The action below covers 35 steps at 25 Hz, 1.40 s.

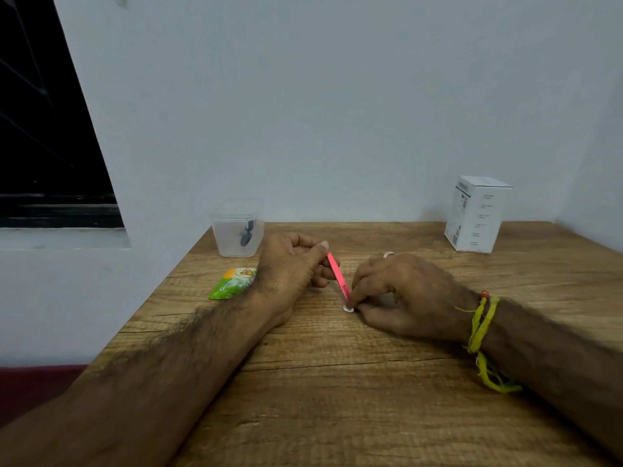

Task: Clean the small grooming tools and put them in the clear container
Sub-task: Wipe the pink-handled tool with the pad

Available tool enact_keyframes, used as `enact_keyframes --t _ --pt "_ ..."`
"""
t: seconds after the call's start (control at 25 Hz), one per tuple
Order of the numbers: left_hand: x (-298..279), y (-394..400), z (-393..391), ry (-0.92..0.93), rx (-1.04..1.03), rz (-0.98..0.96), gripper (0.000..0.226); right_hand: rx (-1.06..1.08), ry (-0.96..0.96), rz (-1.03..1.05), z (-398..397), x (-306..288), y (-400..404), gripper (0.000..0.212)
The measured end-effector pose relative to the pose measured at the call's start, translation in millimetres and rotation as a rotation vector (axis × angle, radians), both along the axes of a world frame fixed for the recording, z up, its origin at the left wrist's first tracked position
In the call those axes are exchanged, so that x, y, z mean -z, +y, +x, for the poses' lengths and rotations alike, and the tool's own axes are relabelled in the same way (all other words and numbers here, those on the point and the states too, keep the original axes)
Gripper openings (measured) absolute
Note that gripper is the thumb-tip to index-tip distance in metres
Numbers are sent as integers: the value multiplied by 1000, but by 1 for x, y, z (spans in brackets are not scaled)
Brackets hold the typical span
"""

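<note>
Left hand (pixel 290 267): forearm extended forward, fingers curled, thumb and fingers pinching. Right hand (pixel 401 291): knuckles up, fingertips pinched together and pointing down-left; yellow thread band at wrist.

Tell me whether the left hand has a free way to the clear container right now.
Probably yes: the clear container stands open-topped just beyond the left hand with nothing between, though that hand holds the pink tool.

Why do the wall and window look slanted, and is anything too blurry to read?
Head view: the wide lens bends the window edge and table sides outward; light is soft and even; print on the white box and pink tool is too blurred to read.
</note>
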<state>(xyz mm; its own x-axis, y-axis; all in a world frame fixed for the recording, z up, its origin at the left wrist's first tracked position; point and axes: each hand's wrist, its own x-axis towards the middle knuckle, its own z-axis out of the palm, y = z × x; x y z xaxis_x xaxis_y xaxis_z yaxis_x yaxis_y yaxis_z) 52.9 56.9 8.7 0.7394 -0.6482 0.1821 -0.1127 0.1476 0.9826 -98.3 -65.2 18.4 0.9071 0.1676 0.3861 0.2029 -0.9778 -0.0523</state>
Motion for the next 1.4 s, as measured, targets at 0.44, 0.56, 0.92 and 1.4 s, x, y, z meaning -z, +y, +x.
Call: enact_keyframes --t 0.44,0.56,0.92,1.4 --pt "2 3 -10 -159 198 -40 40 308 -324 1239 9 -1 2 3" --pt "2 4 -15 -225 232 -51 39 281 -312 1419 9 -3 1 7" --pt "4 5 -18 -324 243 -67 40 191 -199 1571 6 -9 -2 10" --pt "2 5 -21 -314 149 -66 29 325 -181 1514 11 -3 10 11"
